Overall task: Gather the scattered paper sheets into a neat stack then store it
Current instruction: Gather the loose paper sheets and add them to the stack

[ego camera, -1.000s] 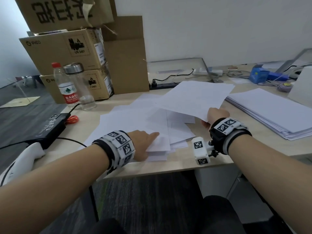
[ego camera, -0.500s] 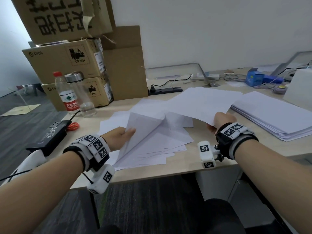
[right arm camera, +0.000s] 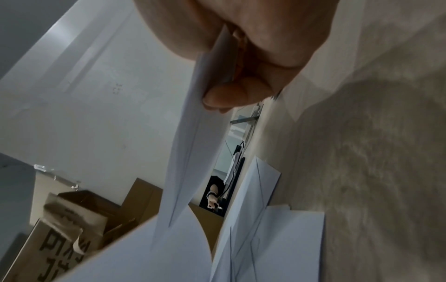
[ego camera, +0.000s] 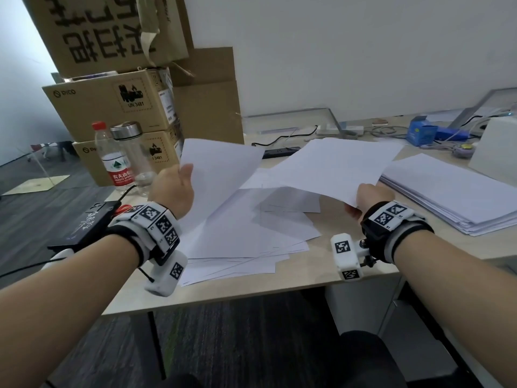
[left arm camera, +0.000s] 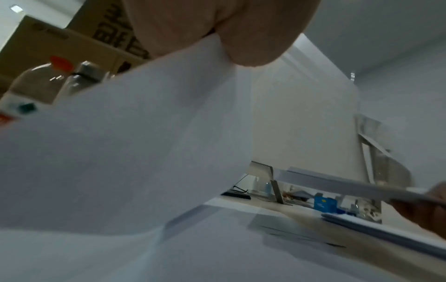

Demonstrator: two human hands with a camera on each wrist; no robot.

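Two hands, left hand [ego camera: 174, 191] pinching lifted sheet [ego camera: 221, 175], right hand [ego camera: 372, 197] pinching sheets [ego camera: 335, 166].

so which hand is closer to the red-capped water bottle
Left. The left hand holds a lifted sheet just right of the red-capped water bottle; the right hand pinches other sheets far across the desk, near the neat paper stack.

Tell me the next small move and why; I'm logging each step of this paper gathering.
Probably bring the white sheet lifted by the left hand across onto the white sheets pinched in the right hand. Both hands hold paper above the wooden desk, and more loose white sheets lie scattered below.
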